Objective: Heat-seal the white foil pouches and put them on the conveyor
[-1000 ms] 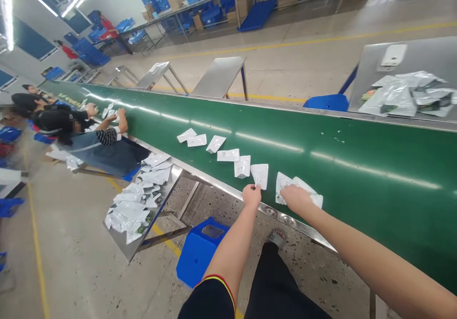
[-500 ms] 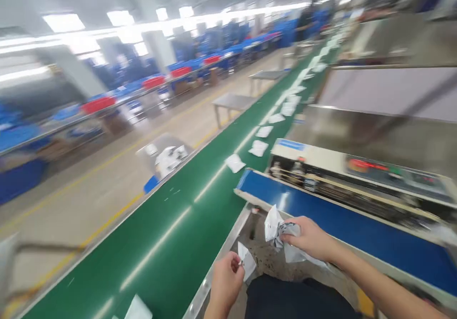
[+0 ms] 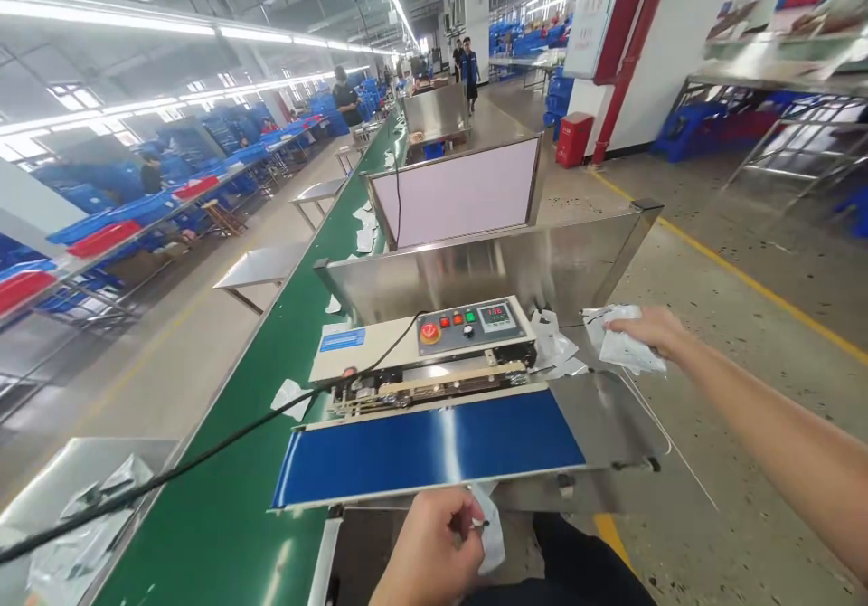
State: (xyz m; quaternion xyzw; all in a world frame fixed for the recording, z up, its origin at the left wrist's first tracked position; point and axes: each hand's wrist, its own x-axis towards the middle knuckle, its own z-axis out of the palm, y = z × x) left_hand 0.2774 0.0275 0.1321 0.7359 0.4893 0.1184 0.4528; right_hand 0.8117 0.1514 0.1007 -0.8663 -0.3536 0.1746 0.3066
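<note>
My left hand [image 3: 434, 547] is closed, pinching a small white plastic bag [image 3: 494, 538] by its edge just in front of the blue belt [image 3: 407, 461]. The belt belongs to a bag sealing machine [image 3: 366, 348] with a panel of buttons and a red-digit display. Out to the right, my right hand [image 3: 655, 333] grips crumpled white plastic bags [image 3: 620, 345] above the far edge of a metal side table [image 3: 614, 421]. More white bags [image 3: 552, 344] lie at the machine's right end, left of that hand. What the bags contain is hidden.
A green conveyor [image 3: 234, 434] runs along the left, with white bags scattered on it. A black cable [image 3: 223, 448] crosses in front of it. Metal panels [image 3: 475, 267] stand behind the machine. People [image 3: 467, 65] are in the far aisle.
My view has swung right. My right hand, still gripping bags, has moved from in front of the blue belt to the metal table's right side. My left hand still holds its bag.
</note>
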